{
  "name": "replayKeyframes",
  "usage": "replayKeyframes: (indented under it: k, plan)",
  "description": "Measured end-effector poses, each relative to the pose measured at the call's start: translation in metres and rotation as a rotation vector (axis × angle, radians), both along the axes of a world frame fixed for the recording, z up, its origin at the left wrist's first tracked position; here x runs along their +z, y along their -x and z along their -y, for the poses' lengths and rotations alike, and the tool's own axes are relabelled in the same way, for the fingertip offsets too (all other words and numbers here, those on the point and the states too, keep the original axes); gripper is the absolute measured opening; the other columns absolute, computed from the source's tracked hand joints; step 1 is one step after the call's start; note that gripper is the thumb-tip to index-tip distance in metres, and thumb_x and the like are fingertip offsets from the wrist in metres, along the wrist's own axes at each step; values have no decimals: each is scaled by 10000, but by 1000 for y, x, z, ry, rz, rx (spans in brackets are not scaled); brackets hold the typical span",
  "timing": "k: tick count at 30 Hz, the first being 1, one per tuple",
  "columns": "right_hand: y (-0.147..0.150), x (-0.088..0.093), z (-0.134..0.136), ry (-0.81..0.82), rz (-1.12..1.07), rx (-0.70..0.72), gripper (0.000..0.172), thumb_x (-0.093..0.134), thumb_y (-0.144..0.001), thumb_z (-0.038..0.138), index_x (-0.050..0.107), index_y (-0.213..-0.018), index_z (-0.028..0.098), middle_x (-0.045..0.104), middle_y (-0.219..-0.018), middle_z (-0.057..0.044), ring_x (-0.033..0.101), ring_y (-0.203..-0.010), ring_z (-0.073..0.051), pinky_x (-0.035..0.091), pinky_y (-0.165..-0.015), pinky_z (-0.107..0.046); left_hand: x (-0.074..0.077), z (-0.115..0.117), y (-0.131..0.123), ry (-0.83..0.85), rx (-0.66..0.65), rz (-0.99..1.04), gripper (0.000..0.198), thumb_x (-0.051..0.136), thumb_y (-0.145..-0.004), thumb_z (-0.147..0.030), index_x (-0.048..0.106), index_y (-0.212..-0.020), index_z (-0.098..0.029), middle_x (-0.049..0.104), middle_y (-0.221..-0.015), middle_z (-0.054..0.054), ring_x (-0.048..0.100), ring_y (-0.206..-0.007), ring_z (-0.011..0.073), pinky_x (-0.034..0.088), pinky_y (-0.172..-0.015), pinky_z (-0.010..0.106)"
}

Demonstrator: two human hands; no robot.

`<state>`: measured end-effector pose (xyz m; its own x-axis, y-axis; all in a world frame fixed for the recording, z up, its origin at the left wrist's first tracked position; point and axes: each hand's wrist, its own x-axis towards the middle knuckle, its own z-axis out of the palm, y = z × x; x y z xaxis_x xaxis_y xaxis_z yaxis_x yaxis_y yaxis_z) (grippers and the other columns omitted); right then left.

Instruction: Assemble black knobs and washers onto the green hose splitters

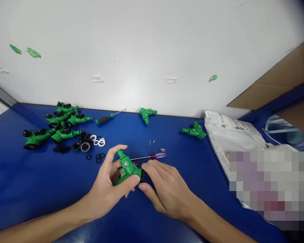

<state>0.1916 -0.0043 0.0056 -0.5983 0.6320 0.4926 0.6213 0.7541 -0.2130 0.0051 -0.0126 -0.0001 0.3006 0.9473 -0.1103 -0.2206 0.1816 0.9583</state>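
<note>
My left hand (108, 187) is closed around a green plastic hose splitter (126, 168), held just above the blue table. My right hand (164, 189) pinches a black ring part (143, 176) at the splitter's right end, thumb and forefinger pressed on it. A small screwdriver with a clear and red handle (154, 156) lies just behind my hands. Two loose screws (151, 142) rest further back.
A pile of green splitters (57, 126) lies at the back left beside black and white rings (91, 145). A green-and-black screwdriver (107, 117) and two single splitters (147, 114) (195, 130) lie near the wall. A white plastic bag (233, 138) sits at the right.
</note>
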Motion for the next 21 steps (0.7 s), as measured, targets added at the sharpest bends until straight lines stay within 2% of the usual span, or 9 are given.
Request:
replayKeyframes:
  k: [7,11,14,18,20,21]
  plan:
    - [1,-7,5,232,-110,40,315,250,-1059,351,489,-981,161,632,-776,-60,577,-648,-178,450,-591,-283,-4,6,1,-153,49,-72,627,705,-880,-296,279,-1339,-300,634,-875,-6,572,-642,91,488,-561,212]
    - [-4,-3,-1,272,-134,77,335,290,-1048,358,514,-885,169,590,-731,-38,524,-624,-160,424,-583,-274,-2,3,2,-79,-8,-21,614,719,-865,-314,307,-1320,-290,629,-843,-12,599,-619,108,510,-512,214]
    - [-16,3,-13,307,-132,46,344,311,-1045,322,525,-818,177,581,-731,-32,521,-631,-150,417,-605,-273,2,-5,3,-18,29,42,619,750,-834,-308,334,-1292,-283,645,-839,-14,616,-584,115,517,-476,220]
    - [-32,4,-27,380,35,-46,196,520,-985,310,596,-868,171,619,-786,-29,556,-644,-147,412,-615,-269,9,-17,5,71,132,69,581,772,-805,-287,387,-1239,-261,655,-806,-28,601,-522,101,495,-469,224]
    - [-35,2,-30,394,148,-10,132,591,-950,288,638,-984,170,648,-866,-45,601,-694,-165,432,-631,-275,12,-20,5,107,159,80,572,776,-796,-282,404,-1229,-254,647,-771,-41,586,-498,93,484,-471,225]
    - [-35,1,-31,395,191,15,154,593,-950,273,645,-1054,173,657,-910,-54,624,-731,-177,448,-649,-282,13,-21,6,124,165,87,574,779,-792,-279,409,-1230,-255,642,-760,-46,585,-495,94,479,-472,225]
